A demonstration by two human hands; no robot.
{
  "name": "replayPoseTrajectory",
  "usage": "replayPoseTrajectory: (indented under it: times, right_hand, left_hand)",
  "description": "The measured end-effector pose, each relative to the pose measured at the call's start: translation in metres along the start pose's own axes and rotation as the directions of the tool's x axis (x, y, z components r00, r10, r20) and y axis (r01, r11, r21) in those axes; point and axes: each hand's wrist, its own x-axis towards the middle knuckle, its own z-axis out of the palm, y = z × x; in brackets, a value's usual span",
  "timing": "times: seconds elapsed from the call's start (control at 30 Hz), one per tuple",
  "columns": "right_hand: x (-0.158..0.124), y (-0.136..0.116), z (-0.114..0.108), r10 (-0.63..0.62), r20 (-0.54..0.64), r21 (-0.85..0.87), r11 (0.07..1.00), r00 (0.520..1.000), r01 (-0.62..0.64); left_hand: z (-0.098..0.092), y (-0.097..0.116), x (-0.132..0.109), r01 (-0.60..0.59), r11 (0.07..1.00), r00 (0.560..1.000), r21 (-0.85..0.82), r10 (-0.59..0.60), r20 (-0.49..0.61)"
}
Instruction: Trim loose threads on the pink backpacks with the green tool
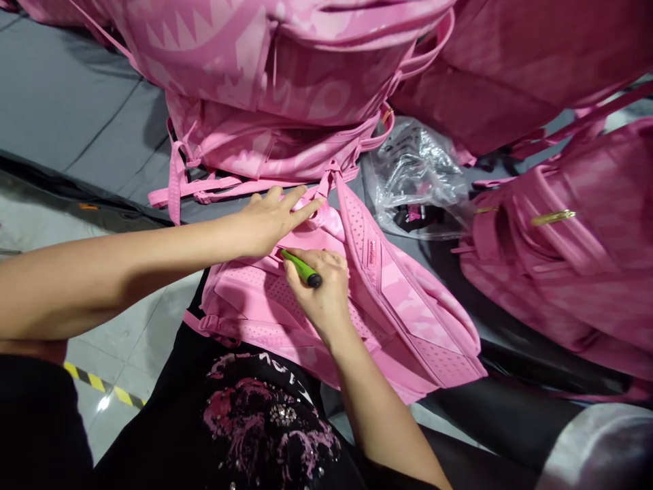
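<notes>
A pink camouflage backpack (403, 286) lies across my lap and the table edge, its dotted back panel and shoulder straps facing up. My right hand (326, 289) is closed around a green pen-shaped tool (300, 267) with a black end. The tool's other end points at the panel near the top of the backpack; its tip is too small to make out. Just beyond it, my left hand (270, 221) rests on the backpack's upper part with its fingers spread, beside the top loop.
Another pink backpack (316, 75) stands directly ahead on the grey-covered table (66, 102). A see-through plastic bag (415, 170) with dark items sits to its right. More pink backpacks (576, 252) crowd the right side. Yellow-black tape (96, 381) marks the tiled floor.
</notes>
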Motion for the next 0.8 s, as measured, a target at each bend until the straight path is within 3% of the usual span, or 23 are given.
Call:
replayPoseTrajectory:
  times: [0.13, 0.23, 0.37, 0.5, 0.63, 0.8]
  right_hand:
    - [0.001, -0.002, 0.0, -0.009, 0.054, 0.045, 0.999, 0.999, 0.006]
    - [0.001, -0.002, -0.001, 0.025, 0.011, 0.0, 1.0, 1.0, -0.025]
    - [0.003, -0.004, -0.001, -0.01, 0.094, 0.057, 0.998, 0.996, 0.004]
    - [0.005, -0.008, 0.0, 0.042, 0.045, -0.032, 0.999, 0.998, -0.041]
    - [0.013, -0.009, -0.002, 0.008, 0.215, 0.004, 1.0, 0.977, -0.01]
    - [0.017, -0.013, -0.005, 0.078, 0.195, -0.018, 0.997, 0.978, -0.076]
  left_hand:
    - [0.003, -0.002, 0.001, -0.005, 1.0, 1.0, -0.005, 0.005, -0.014]
    - [0.003, -0.002, 0.002, -0.01, 1.0, 1.0, -0.008, 0.01, -0.022]
    - [0.002, -0.001, 0.001, 0.0, 1.0, 1.0, 0.002, 0.0, -0.008]
    - [0.006, -0.004, -0.004, -0.043, 0.999, 0.996, 0.003, 0.043, -0.075]
    - [0.012, -0.011, -0.001, -0.044, 0.998, 0.991, 0.049, 0.05, -0.128]
    - [0.021, -0.017, 0.0, -0.071, 0.991, 0.974, 0.11, 0.093, -0.207]
